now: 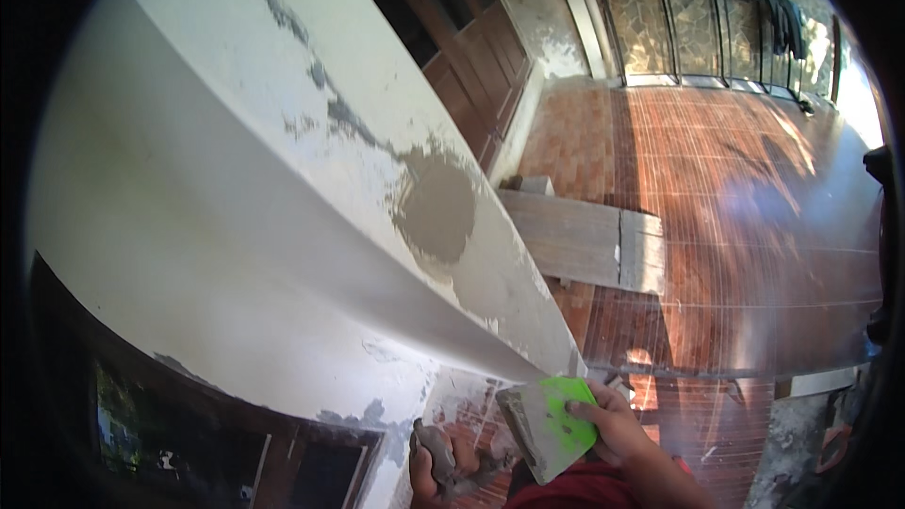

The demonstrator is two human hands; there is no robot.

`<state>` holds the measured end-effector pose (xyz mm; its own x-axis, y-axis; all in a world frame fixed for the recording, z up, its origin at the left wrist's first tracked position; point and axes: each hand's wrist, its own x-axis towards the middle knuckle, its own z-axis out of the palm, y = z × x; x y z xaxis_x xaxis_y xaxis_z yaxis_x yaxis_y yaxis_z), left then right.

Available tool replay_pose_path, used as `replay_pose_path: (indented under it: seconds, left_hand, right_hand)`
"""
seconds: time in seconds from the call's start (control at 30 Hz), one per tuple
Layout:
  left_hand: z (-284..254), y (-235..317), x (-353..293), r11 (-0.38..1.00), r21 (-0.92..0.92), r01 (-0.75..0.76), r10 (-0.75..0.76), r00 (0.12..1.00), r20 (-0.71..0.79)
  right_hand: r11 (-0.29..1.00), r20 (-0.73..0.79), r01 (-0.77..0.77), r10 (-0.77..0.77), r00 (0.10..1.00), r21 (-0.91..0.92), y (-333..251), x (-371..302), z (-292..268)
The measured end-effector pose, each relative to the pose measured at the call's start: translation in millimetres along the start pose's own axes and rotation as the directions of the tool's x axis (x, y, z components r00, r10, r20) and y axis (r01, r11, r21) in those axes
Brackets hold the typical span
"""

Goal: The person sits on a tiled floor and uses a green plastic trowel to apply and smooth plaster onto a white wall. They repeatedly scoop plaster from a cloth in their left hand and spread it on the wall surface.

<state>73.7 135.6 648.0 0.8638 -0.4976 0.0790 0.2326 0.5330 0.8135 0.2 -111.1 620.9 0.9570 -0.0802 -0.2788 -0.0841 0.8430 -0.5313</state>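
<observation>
In my right hand (619, 426), at the lower middle, is a flat green plastic scraper (577, 443), its broad face smeared with grey plaster. The thumb lies across its face. Just to the left, my left hand (462, 452) is curled around a grey lump of wet plaster (436, 448); part of the hand is dark and hard to make out. Both hands are below the white wall (283, 226), apart from its plastered area. A round, damp grey-brown plaster patch (438, 207) covers part of the wall, and a rough grey crack (316, 71) runs up from it.
Right of the wall, a grey plank (575, 238) lies low over the red tiled floor (735, 188). Brown panelled doors (452, 28) stand behind the wall. A black metal frame (698, 38) with dark cloth hung on it is at the far right. A dark window (179, 424) is lower left.
</observation>
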Motion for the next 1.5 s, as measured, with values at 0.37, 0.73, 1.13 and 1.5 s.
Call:
replay_pose_path:
  seconds: [0.37, 0.73, 1.13, 1.5]
  left_hand:
    - [7.2, -3.7, 22.3, 0.991, -0.137, 0.01, 0.012, 0.988, 0.155]
    - [0.5, -11.4, 9.6, 0.984, 0.004, 0.177, -0.176, 0.979, -0.099]
    - [-29.4, -10.9, -7.1, 0.939, 0.056, 0.34, -0.315, 0.913, -0.261]
    - [-89.3, 5.7, -38.0, 0.89, 0.071, 0.45, -0.409, 0.858, -0.309]
  right_hand:
    - [0.972, -0.16, 0.149, -0.121, 0.98, 0.18, -24.5, 16.5, -34.7]
    - [0.911, 0.066, 0.41, -0.406, 0.911, -0.048, -106.3, 36.7, 53.8]
    - [0.583, 0.245, 0.677, -0.648, 0.721, -0.449, -179.8, 36.4, 178.3]
    - [0.442, 0.183, 0.685, -0.748, 0.638, -0.579, -172.6, 45.9, 207.9]
